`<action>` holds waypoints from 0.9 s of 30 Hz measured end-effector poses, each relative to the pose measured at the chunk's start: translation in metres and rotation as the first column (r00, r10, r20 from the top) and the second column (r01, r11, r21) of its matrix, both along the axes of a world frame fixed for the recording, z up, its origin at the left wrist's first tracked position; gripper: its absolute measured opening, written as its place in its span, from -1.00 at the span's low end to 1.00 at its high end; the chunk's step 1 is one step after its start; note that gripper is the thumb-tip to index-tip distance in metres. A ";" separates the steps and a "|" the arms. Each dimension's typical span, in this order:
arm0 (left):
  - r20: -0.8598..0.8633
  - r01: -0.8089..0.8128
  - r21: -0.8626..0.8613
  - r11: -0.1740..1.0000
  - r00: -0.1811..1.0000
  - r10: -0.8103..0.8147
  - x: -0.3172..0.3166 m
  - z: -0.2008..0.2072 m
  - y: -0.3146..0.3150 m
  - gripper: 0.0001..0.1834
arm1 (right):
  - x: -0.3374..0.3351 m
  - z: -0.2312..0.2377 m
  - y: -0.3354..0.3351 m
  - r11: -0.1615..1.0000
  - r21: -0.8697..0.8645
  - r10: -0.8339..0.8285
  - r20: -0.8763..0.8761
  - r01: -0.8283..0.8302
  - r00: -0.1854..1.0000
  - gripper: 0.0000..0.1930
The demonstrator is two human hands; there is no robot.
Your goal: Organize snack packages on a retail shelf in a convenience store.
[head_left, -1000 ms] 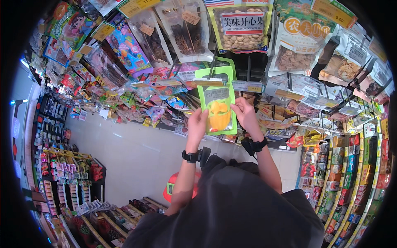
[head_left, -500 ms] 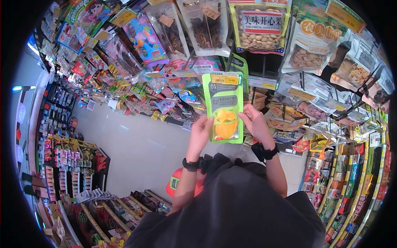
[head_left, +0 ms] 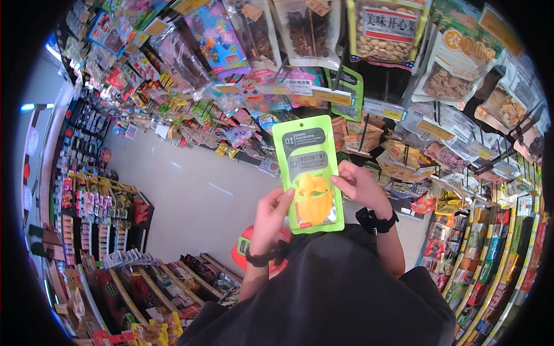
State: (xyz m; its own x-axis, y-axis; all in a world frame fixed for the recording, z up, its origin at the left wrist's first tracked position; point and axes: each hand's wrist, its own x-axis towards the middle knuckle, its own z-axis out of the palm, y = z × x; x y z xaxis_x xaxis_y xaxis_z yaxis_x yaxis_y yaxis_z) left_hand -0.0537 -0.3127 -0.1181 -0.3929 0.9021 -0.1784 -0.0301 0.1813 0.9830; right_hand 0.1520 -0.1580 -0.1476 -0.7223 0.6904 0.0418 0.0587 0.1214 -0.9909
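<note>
A green dried-mango pouch (head_left: 309, 173) with dark label panels and a clear window is held upright between my two hands, its front toward me. My left hand (head_left: 273, 211) pinches its lower left edge, thumb on the front. On the opposite edge, a little higher, my right hand (head_left: 360, 187) grips it the same way. The pouch's hang hole shows at its top. Behind it, another green pouch (head_left: 348, 95) hangs on a rack hook, partly covered by a price tag (head_left: 330, 96).
Bagged snacks hang on hooks ahead, among them a nut bag (head_left: 385, 37) and a dried-meat-like pouch (head_left: 456, 69). Stocked shelves (head_left: 496, 248) curve along the right; sloped bins (head_left: 156, 294) fill the lower left. Pale floor (head_left: 173, 184) lies left of me. A red object (head_left: 242, 245) is beside my left forearm.
The mango pouch has come off the rack toward me, both hands holding it, and its top is now apart from the price tag. The rack sits slightly farther right and higher in view.
</note>
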 end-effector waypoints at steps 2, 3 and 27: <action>0.010 -0.046 -0.003 0.999 0.999 0.046 0.000 0.009 -0.010 -0.75 | -0.002 0.014 -0.010 0.992 -0.115 0.052 -0.065 -0.059 0.997 -0.82; 0.025 -0.091 -0.004 0.996 0.995 0.091 0.005 0.018 -0.014 -0.76 | -0.003 0.015 -0.016 0.991 -0.115 0.068 -0.060 -0.075 0.996 -0.82; -0.049 -0.113 0.100 0.989 0.992 0.118 0.009 0.037 -0.024 -0.76 | -0.007 0.015 -0.035 1.000 0.003 -0.024 -0.165 0.025 0.986 -0.87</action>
